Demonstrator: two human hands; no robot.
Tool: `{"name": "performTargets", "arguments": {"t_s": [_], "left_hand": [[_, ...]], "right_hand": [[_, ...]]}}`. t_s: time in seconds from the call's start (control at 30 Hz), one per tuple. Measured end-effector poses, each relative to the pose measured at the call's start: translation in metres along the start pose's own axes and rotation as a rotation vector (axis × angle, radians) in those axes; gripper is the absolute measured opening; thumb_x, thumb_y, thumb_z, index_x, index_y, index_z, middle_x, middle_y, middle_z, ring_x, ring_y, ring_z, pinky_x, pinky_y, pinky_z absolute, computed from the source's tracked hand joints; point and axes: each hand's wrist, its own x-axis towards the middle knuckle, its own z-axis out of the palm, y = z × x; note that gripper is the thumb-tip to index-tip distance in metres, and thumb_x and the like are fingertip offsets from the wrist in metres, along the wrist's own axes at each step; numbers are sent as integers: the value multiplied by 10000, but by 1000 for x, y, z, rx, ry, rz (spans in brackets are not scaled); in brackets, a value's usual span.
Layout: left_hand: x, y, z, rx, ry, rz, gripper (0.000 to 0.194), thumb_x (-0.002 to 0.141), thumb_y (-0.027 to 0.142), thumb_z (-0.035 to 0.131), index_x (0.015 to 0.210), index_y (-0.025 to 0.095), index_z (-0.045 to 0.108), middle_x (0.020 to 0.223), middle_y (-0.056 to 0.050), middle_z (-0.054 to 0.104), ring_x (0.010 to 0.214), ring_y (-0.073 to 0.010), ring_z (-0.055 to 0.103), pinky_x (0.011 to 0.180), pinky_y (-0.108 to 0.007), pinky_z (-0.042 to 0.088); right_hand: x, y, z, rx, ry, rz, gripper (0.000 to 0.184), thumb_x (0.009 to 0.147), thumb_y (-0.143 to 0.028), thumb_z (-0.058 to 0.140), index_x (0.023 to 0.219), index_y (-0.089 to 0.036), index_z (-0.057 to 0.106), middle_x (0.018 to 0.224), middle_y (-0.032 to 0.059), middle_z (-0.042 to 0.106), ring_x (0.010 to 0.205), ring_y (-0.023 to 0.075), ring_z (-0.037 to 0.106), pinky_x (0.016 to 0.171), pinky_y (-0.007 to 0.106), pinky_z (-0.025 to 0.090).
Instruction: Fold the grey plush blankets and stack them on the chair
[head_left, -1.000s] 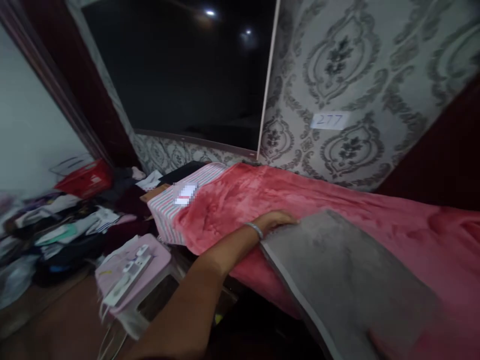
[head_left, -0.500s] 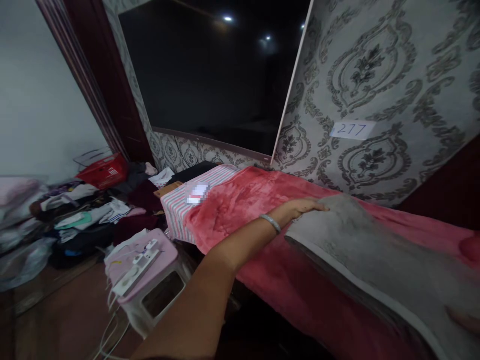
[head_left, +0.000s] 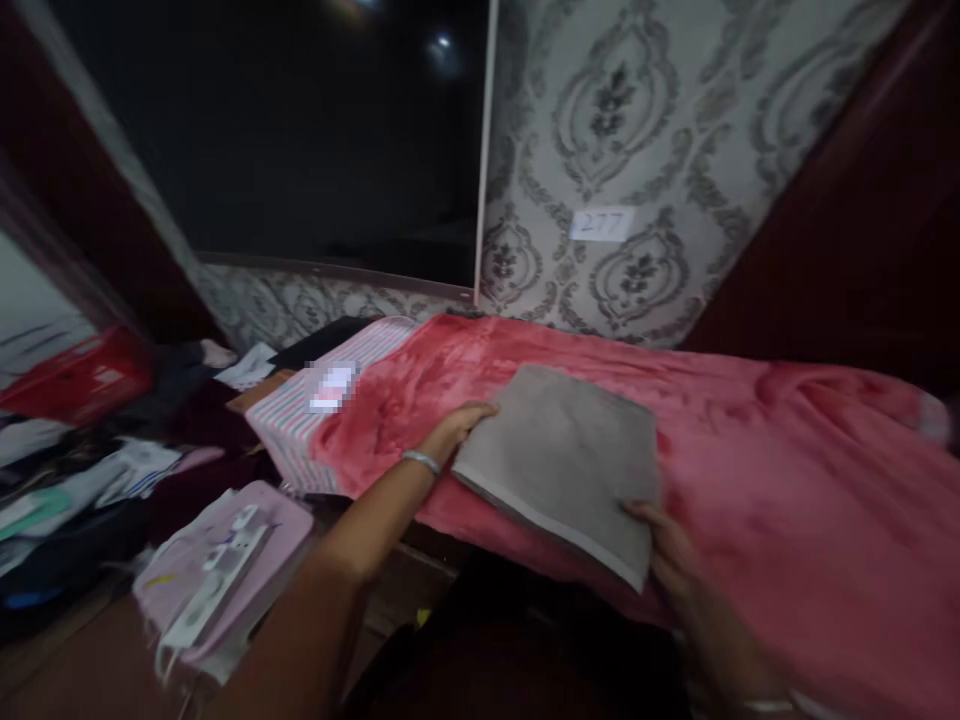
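Observation:
A grey cloth (head_left: pixel 562 455), folded into a rough square with a pale near edge, lies over a red plush blanket (head_left: pixel 810 510). At its left side my left hand (head_left: pixel 471 418), with a band at the wrist, pinches the edge. My right hand (head_left: pixel 671 550) grips the near right part, thumb on top and the other fingers partly hidden below. Both hands are closed on the cloth.
The blanket covers a long surface, over a striped cloth (head_left: pixel 277 425) at the left end. A pink stool (head_left: pixel 281 510) bears a power strip (head_left: pixel 214 590). Piled clothes (head_left: pixel 82 500) and a red basket (head_left: pixel 105 375) lie left. A large television (head_left: pixel 300 150) hangs behind.
The grey cloth, stretched long toward the right before, is now a smaller folded piece. My right hand has come inward with its edge. The view has turned to the right.

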Motion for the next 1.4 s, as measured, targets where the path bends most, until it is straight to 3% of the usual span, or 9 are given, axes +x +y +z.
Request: {"name": "performTargets", "arguments": {"t_s": [0.27,0.6,0.7,0.77,0.83,0.9,1.03,1.2,1.4], "left_hand": [[-21,5,-4,-29,-166,-1,511,496,289,940,960,164,766,943,-129,784,748,-247,714,711,-339,566],[-33,-10,-15,95,-171,-38,564,497,329,917,991,153,709,919,-90,771,799,-243,705,769,-344,552],[-31,-9,-19,258,-94,78,606,589,428,851,1096,138,689,1013,-106,764,906,-264,711,814,-353,556],[-30,-3,-17,518,83,199,598,723,427,753,1233,135,647,1075,-120,753,974,-284,711,861,-386,556],[-31,3,-5,857,264,321,577,826,361,660,1353,138,586,1172,-146,733,1080,-308,694,948,-436,536],[-35,6,17,1130,283,468,547,885,314,600,1404,145,555,1312,-166,681,1217,-316,642,1054,-464,488],[-50,-6,81,1371,-137,774,562,952,363,550,1476,168,494,1558,-156,484,1452,-284,443,1208,-466,348],[-61,-42,128,1510,-321,809,715,945,532,564,1560,217,384,1659,-179,294,1550,-365,224,1221,-647,219],[-60,-69,127,1516,-280,845,671,949,574,542,1551,309,407,1664,-146,294,1546,-396,209,1203,-706,177]], "right_hand": [[0,-7,6,97,-110,-84,240,662,-251,716,897,-206,700,875,76,783,947,310,746,954,483,599],[-10,-4,-8,20,-132,-75,283,644,-222,774,913,-184,690,915,82,776,871,263,734,858,399,616],[-14,-3,-19,-23,-147,-132,458,638,-261,790,1078,-192,684,1028,85,772,908,264,732,848,404,615],[-14,-6,-30,-105,-109,-251,651,664,-296,784,1291,-250,616,1192,78,738,995,273,722,867,436,610],[-11,-16,-42,-285,33,-437,777,712,-347,763,1446,-308,512,1390,86,641,1162,289,667,954,481,577],[-2,-31,-49,-549,170,-674,762,784,-415,710,1501,-307,474,1535,93,512,1358,298,531,1101,526,472],[33,-72,-29,-1053,83,-989,603,963,-489,463,1520,-260,487,1587,72,448,1500,258,348,1251,524,252],[83,-104,25,-1521,14,-981,599,1024,-426,331,1579,-214,404,1639,89,354,1540,301,249,1250,570,197],[105,-82,36,-1822,-78,-818,576,1059,-462,295,1612,-301,312,1693,50,219,1561,322,158,1217,614,211]]}}
